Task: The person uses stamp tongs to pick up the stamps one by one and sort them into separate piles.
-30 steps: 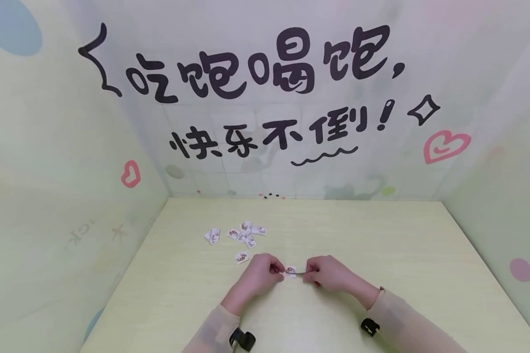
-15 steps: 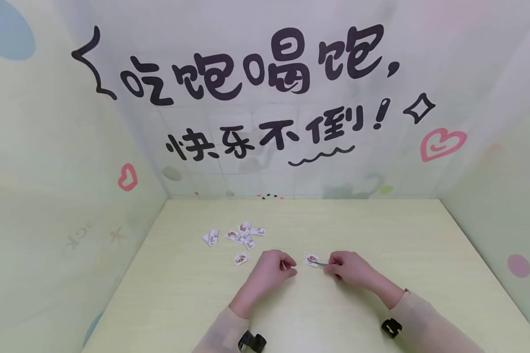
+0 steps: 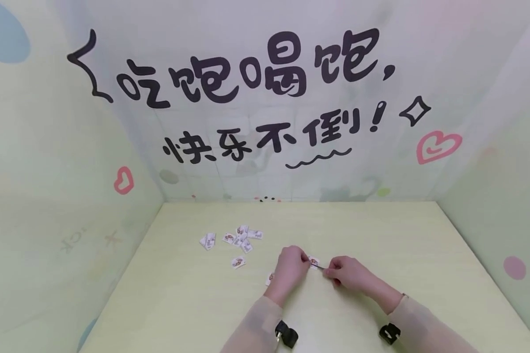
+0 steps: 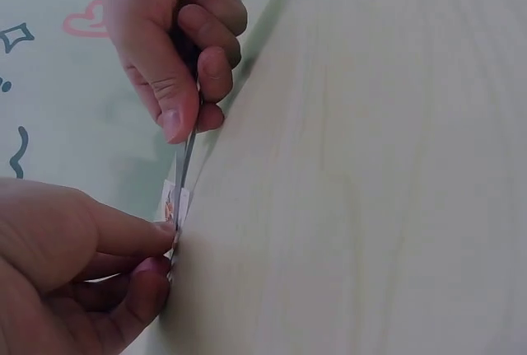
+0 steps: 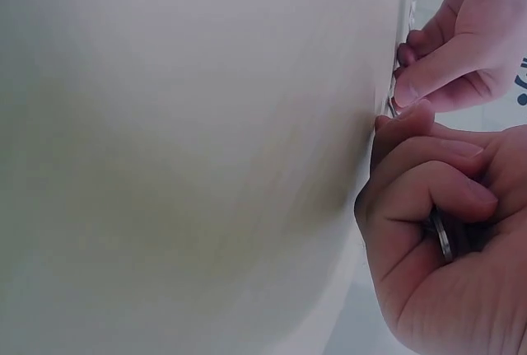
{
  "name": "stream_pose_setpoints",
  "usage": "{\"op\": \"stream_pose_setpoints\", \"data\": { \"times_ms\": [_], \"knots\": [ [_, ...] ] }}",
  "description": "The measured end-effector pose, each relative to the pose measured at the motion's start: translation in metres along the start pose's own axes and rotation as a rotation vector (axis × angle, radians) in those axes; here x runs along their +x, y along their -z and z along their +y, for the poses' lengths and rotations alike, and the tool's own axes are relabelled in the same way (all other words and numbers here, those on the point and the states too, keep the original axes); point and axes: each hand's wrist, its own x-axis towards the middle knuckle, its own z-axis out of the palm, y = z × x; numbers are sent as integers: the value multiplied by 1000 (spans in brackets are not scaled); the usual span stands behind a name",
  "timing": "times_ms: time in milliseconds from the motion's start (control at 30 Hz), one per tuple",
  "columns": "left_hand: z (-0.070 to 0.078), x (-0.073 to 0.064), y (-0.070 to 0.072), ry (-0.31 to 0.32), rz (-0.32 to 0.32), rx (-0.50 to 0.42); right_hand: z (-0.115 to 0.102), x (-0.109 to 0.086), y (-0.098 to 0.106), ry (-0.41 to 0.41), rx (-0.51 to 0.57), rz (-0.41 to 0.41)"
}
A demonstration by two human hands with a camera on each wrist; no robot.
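Note:
My right hand (image 3: 349, 272) grips slim silver tweezers (image 4: 180, 172), whose two arms converge at the tip. Curled fingers hide their rear part in the right wrist view. At the tip is a small white card (image 3: 315, 260) with a reddish-brown picture, raised on edge in the left wrist view. The left hand (image 3: 290, 268) pinches the card's near-left edge between thumb and fingers, right beside the tweezer tip. Under the left wrist another small picture card (image 3: 270, 278) lies partly hidden on the table.
Several small cards lie in an overlapping cluster (image 3: 242, 236) at the back left. An overlapping group of cards (image 3: 209, 240) lies left of it, and a single card (image 3: 238, 262) lies nearer. Printed walls surround the pale table (image 3: 380, 230) on three sides.
The tweezers moved right and away from the left hand with a card at their tip. The left hand then followed rightward and took that card's edge, uncovering another card on the table.

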Motion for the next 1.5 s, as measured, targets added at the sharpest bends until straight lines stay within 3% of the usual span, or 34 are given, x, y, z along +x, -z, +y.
{"op": "stream_pose_setpoints", "data": {
  "times_ms": [300,567,833,1100,1500],
  "knots": [
    [2,4,0,-7,17,-13,1,4,9,16,6,-49],
    [-1,10,5,28,-74,-11,9,15,27,60,-78,-148],
    [-6,12,10,-4,-135,-37,13,28,37,144,-168,-214],
    [-11,13,11,4,-167,-86,17,33,38,214,-204,-211],
    [-12,14,11,17,-162,-102,11,33,34,201,-209,-188]
  ]
}}
